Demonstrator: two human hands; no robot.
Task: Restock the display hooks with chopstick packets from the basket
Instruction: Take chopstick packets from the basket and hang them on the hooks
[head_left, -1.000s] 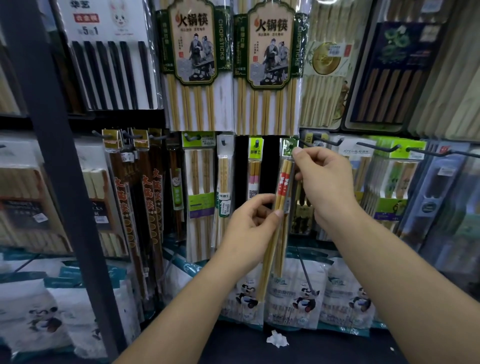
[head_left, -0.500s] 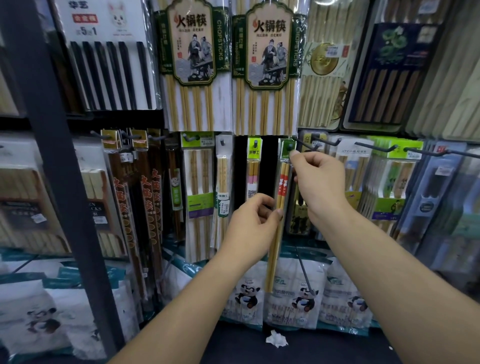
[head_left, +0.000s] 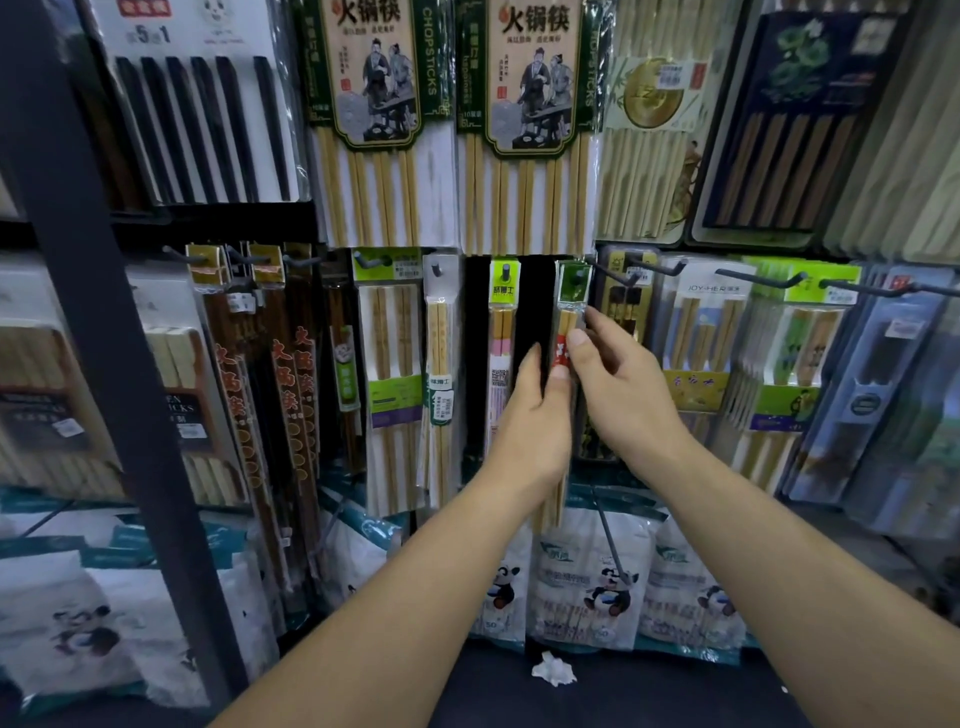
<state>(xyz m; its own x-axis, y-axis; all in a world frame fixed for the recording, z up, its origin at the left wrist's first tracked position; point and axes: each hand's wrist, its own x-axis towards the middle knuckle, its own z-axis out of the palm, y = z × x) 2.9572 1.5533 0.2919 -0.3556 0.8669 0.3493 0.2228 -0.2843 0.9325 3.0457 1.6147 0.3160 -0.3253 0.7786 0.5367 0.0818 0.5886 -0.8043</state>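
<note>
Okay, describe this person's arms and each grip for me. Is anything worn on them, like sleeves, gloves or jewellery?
No sleeve shows on the left forearm or the right forearm; both are bare right down to the frame edge. The left grip and right grip are ungloved, with no ring, watch or bracelet visible. The right thumbnail looks short and plain.

- In front of you, a dark shelf runs along the bottom of the rack.
- Along its back edge, white panda-print bags stand side by side.
- A crumpled white scrap lies on the shelf just in front of the bags, near the middle.
- Above the shelf, dark hooks carry chopstick packets hanging in a row.
</note>
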